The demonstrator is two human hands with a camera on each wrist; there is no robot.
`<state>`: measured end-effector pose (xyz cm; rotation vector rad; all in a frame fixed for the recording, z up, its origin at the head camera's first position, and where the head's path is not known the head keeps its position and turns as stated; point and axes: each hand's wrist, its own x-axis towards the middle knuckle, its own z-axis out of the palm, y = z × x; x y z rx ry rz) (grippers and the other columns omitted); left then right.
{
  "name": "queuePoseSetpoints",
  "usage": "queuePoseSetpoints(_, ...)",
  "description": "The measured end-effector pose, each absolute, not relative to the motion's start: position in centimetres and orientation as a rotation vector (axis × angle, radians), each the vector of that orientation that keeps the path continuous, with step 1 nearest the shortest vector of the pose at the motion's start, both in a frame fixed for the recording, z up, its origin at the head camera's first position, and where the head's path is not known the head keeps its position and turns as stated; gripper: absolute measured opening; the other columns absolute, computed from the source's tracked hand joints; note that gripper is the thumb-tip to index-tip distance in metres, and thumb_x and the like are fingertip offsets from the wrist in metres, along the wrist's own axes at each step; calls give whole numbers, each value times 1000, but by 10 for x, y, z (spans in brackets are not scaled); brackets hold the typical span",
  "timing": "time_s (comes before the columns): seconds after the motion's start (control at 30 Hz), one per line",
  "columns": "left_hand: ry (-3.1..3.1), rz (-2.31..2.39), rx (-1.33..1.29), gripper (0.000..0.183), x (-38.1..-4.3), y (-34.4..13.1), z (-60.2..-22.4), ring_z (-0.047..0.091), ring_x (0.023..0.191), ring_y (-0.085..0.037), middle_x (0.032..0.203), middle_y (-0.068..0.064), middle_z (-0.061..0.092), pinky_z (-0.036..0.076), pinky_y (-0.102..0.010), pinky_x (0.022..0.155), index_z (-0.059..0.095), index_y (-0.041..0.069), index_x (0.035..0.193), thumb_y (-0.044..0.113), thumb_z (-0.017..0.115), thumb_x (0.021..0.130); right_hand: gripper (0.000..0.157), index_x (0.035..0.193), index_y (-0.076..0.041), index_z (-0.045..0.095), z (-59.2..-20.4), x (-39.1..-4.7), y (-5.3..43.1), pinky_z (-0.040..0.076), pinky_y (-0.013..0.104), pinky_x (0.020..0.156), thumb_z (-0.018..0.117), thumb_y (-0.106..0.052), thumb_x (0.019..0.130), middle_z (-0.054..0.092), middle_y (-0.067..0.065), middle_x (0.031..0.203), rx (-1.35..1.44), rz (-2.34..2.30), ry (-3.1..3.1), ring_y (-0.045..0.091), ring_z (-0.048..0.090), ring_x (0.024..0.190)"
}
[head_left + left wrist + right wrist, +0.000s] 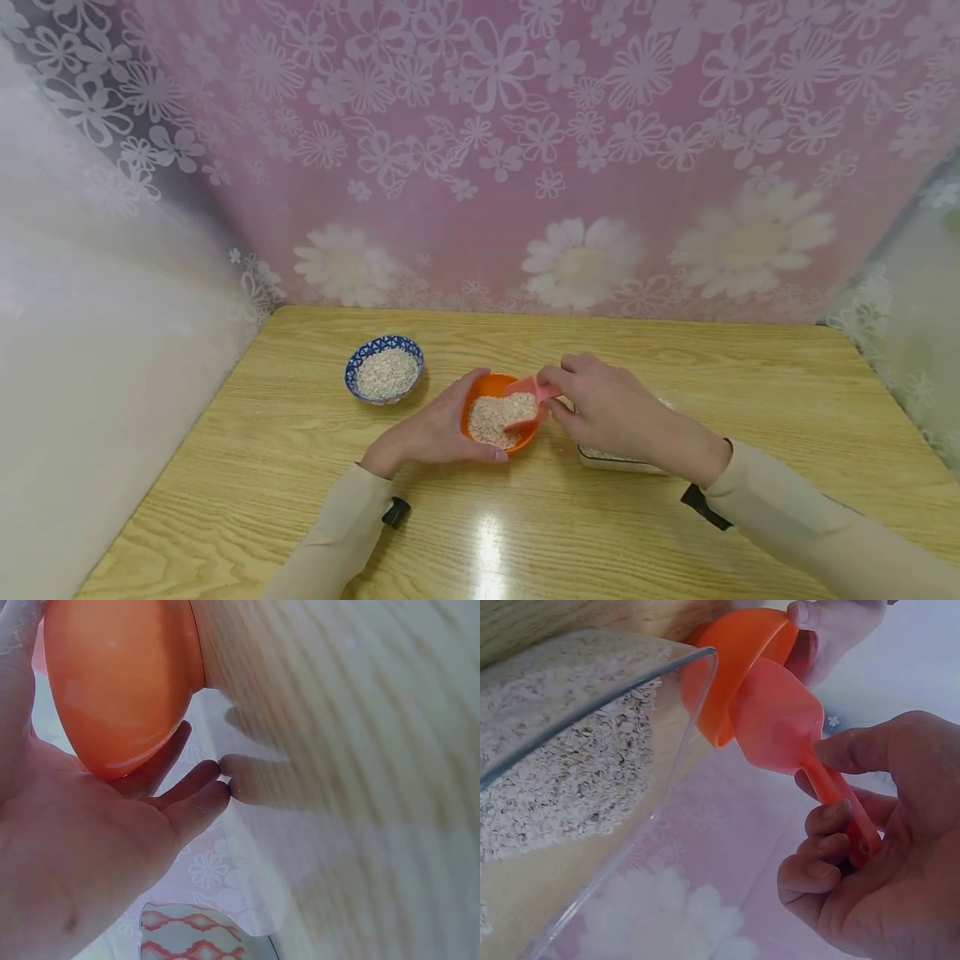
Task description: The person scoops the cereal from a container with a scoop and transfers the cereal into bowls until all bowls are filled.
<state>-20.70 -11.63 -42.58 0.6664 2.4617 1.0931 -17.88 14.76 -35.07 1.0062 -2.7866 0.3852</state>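
Note:
My left hand (442,427) holds an orange bowl (489,383) from its left side, thumb on the near rim and fingers around the far side. The bowl stands on the table and contains pale flakes (491,419) that look like oats. In my right hand (611,414) is a pink scoop (776,720), pinched by its handle. Its blade dips into the bowl at the right rim, with flakes on it in the head view. Below the right forearm sits a clear rectangular container (622,464) of flakes, partly hidden by that arm.
A blue-and-white patterned bowl (415,348) of pale flakes stands at the back left of the wooden table (247,467). Pink flowered cloth (480,208) hangs behind the table, with pale sheets at both sides.

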Motion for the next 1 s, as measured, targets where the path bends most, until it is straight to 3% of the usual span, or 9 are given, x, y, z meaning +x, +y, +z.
queuePoseSetpoints(0.17,2474,1061,654,119,-207,-118,-425,37,149,-24,165,-4,33,33,-51,123,16,19,164,54,86,75,20,110,-13,70,-348,-175,146,33,20,49,76,-16,91,48,-3,75,1037,270,-2679,12,39,67)
queuePoseSetpoints(0.4,2475,1055,637,120,-206,-117,-424,35,151,-25,166,-3,30,32,-52,123,16,20,164,56,86,75,18,106,-10,66,-346,-172,146,32,20,51,73,-13,90,47,0,76,1107,85,-2528,15,39,67)
queuePoseSetpoints(0.73,2484,1058,634,119,-206,-118,-424,39,147,-23,164,-2,34,33,-51,122,17,21,164,56,86,74,34,114,-8,68,-350,-173,154,47,22,54,77,-8,81,54,3,80,1190,-175,-2293,19,50,74)
queuePoseSetpoints(1.0,2488,1046,648,120,-206,-117,-425,36,149,-23,166,-3,32,32,-51,123,16,20,164,55,87,74,26,108,-11,67,-355,-174,165,31,19,53,77,-9,84,45,-1,76,1168,150,-2352,11,36,68)
